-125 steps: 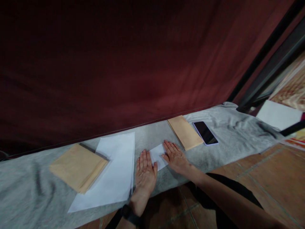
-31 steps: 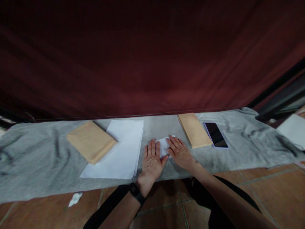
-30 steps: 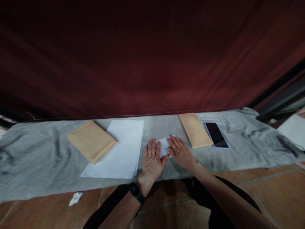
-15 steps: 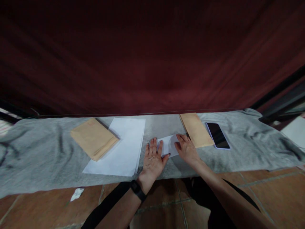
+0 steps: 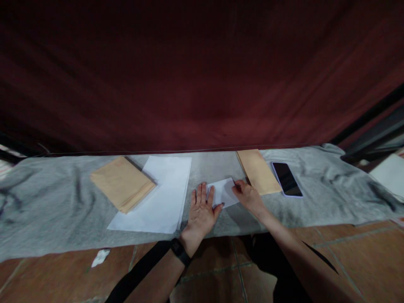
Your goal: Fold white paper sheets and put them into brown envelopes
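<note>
A small folded sheet of white paper [image 5: 223, 191] lies on the grey cloth between my two hands. My left hand [image 5: 202, 210] rests flat with fingers spread, its index finger and thumb over the paper's left part. At the right edge of the paper is my right hand [image 5: 248, 197], with its fingers curled in and pressed together on that edge. The fingertips there are partly hidden. Just beyond my right hand lies a flat stack of brown envelopes [image 5: 259, 172].
A thicker pile of brown envelopes [image 5: 121, 183] overlaps large white sheets [image 5: 158, 210] on the left. A phone [image 5: 287, 180] lies at the right on the grey cloth [image 5: 63, 202]. Behind hangs a dark red curtain [image 5: 202, 84]. Crumpled white paper [image 5: 100, 257] is on the tiled floor.
My right hand's fingers have drawn back to the right edge and curled in, so more of the folded paper shows. My left hand stays flat in place.
</note>
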`<state>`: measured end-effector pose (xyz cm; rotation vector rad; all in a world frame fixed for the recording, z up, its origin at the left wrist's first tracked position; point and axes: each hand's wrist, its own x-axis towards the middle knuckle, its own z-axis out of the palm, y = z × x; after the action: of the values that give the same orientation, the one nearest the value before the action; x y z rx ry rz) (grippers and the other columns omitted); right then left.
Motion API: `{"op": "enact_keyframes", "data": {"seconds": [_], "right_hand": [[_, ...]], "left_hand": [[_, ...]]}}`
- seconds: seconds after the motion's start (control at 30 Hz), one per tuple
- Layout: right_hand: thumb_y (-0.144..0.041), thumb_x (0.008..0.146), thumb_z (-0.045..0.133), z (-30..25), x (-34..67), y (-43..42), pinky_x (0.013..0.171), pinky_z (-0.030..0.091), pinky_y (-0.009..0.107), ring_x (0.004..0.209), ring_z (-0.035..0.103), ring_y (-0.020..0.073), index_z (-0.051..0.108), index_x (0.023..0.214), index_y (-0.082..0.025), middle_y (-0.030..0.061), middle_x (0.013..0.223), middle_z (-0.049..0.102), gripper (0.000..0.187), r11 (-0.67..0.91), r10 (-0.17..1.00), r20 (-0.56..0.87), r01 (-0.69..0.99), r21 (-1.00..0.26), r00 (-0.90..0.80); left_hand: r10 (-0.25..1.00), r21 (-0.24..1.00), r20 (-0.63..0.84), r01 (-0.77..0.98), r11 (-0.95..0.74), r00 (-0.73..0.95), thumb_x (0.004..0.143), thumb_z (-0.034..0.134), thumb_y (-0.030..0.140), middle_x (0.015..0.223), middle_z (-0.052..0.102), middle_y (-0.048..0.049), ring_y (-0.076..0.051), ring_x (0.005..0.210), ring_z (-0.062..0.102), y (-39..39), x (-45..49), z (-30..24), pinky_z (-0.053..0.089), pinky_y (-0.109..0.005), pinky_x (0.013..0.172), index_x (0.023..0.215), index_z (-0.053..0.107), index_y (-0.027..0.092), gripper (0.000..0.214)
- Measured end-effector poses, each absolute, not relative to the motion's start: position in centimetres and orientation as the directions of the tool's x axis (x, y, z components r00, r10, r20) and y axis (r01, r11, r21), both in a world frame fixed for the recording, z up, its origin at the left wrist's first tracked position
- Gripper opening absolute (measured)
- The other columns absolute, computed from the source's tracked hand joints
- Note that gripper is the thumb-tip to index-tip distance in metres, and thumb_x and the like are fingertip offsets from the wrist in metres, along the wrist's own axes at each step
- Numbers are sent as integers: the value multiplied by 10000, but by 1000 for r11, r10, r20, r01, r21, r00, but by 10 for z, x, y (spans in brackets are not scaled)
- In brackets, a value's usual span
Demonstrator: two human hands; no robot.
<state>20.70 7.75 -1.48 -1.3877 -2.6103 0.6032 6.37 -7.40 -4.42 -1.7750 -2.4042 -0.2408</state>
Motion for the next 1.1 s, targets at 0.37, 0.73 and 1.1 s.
{"op": "enact_keyframes", "data": {"seconds": [0.37,0.73,1.1], "right_hand": [[-267,940,584,-26,209,89,711,448,249,859,700,194,654,886,-209,33,847,729,106,438,811,-129,738,-513,-571],[-272,935,530,-32,209,91,449,440,204,529,623,132,628,813,-198,-23,668,664,173,276,804,-216,670,-689,-554],[-261,931,573,-23,206,83,652,470,253,782,689,194,639,869,-204,29,781,701,107,397,825,-131,729,-558,-550]], "left_hand": [[945,38,180,962,271,-273,965,455,557,1607,339,-210,-348,1489,320,-74,62,-37,293,-555,1192,1535,348,145,712],[976,98,198,992,78,-96,1027,358,445,1613,368,-126,-261,1506,302,-70,61,-30,269,-495,1234,1521,378,170,566],[979,96,179,992,86,-102,1023,355,493,1618,358,-122,-242,1501,314,-73,61,-35,275,-479,1228,1526,371,191,587]]}}
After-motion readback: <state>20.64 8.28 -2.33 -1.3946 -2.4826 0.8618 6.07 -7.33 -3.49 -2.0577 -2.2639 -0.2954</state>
